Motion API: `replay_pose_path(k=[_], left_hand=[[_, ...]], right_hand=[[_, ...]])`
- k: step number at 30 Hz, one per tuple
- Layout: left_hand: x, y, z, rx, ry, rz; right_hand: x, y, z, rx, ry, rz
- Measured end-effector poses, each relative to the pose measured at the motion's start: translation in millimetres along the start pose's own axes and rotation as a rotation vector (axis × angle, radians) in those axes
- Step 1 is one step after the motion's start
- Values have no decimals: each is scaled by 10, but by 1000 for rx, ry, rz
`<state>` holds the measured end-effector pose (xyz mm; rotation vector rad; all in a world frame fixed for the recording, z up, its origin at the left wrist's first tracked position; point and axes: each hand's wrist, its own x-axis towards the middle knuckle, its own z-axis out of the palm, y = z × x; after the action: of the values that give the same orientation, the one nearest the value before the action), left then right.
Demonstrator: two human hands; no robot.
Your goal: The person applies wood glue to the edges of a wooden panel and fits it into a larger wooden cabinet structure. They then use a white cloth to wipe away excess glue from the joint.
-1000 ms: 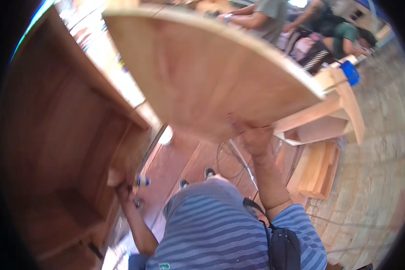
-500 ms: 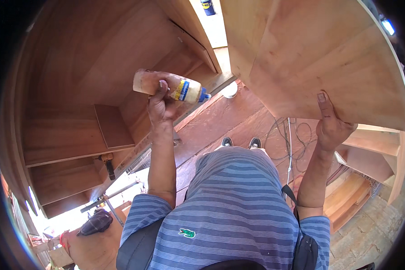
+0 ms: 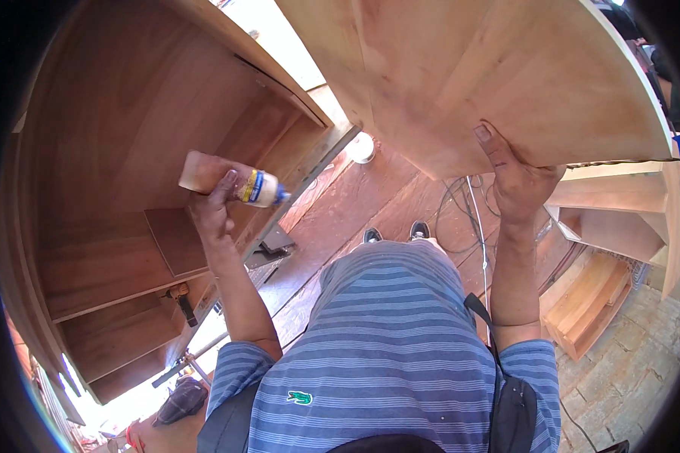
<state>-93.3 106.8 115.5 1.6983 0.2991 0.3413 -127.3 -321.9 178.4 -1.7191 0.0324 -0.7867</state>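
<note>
My left hand (image 3: 213, 209) is wrapped round a glue bottle (image 3: 258, 189), which lies nearly sideways with its blue nozzle cap toward the right. The bottle is in front of the open wooden cabinet (image 3: 121, 128) on the left. With my right hand (image 3: 520, 177) I grip the lower edge of a large wooden panel (image 3: 461, 75); the thumb presses on its face and the fingers are hidden behind it.
A small wooden board (image 3: 175, 241) leans inside the cabinet. A yellow-and-black power drill (image 3: 180, 298) sits on the lower shelf. A white round container (image 3: 362, 148) and a loose cable (image 3: 472, 219) are on the floor. Wooden shelving (image 3: 619, 192) stands at right.
The glue bottle in my left hand has moved left and down, toward the cabinet's inside. My right hand and the panel have shifted left and slightly up in view, while the view itself has turned.
</note>
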Motion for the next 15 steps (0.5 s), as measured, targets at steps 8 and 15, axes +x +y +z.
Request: replay_pose_path(k=[8, 15], left_hand=[[-249, 653, 139, 512, -4, 260], [-375, 2085, 720, -144, -374, 511]], right_hand=[[57, 127, 39, 185, -26, 94], [180, 22, -16, 174, -86, 77]])
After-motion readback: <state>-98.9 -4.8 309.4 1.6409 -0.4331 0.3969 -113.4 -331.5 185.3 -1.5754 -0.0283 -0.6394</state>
